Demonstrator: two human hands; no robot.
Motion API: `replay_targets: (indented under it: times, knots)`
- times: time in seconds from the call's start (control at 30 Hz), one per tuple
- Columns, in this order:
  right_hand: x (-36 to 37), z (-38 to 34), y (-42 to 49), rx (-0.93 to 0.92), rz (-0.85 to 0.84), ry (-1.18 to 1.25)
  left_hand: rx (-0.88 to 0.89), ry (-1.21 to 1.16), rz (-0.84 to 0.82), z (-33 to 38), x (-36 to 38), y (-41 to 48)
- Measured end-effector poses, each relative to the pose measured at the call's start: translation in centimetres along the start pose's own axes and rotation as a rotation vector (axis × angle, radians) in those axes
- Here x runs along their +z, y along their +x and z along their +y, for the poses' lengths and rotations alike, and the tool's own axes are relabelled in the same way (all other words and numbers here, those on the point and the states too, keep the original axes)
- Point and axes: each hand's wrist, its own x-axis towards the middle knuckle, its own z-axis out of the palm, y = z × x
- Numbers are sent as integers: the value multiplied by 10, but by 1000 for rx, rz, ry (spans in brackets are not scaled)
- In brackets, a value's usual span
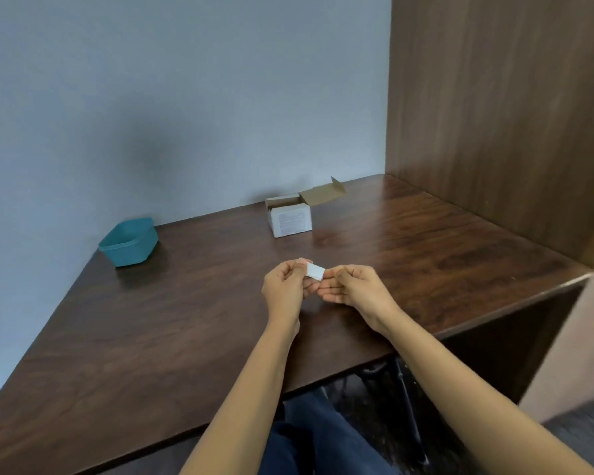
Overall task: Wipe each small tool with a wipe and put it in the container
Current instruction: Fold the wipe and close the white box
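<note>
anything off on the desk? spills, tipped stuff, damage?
Nothing stands out. The teal container sits upright near the wall, the white box stands upright with its flap open, and no spill or damage shows on the table. The left hand and right hand pinch a small white packet between them.

At frame centre, a left hand (pixel 283 289) and right hand (pixel 352 286) pinch a small white packet (pixel 314 271) above a dark wooden table (pixel 151 330). A teal container (pixel 130 241) sits at left, an open white box (pixel 290 216) behind.
</note>
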Motion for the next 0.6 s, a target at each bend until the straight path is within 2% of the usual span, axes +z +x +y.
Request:
replay_targets:
  times: [0.1,0.4,0.6]
  knots:
    - [-30,-6,-31,-16,41,36,-5,-18,-85,-3,21,-34]
    - [-126,-13,-135,-81,124,-190,108,126,-331,-28,87,-138]
    - [-178,12,-187,-7,211,-272,-13,199,-502,-73,109,-177]
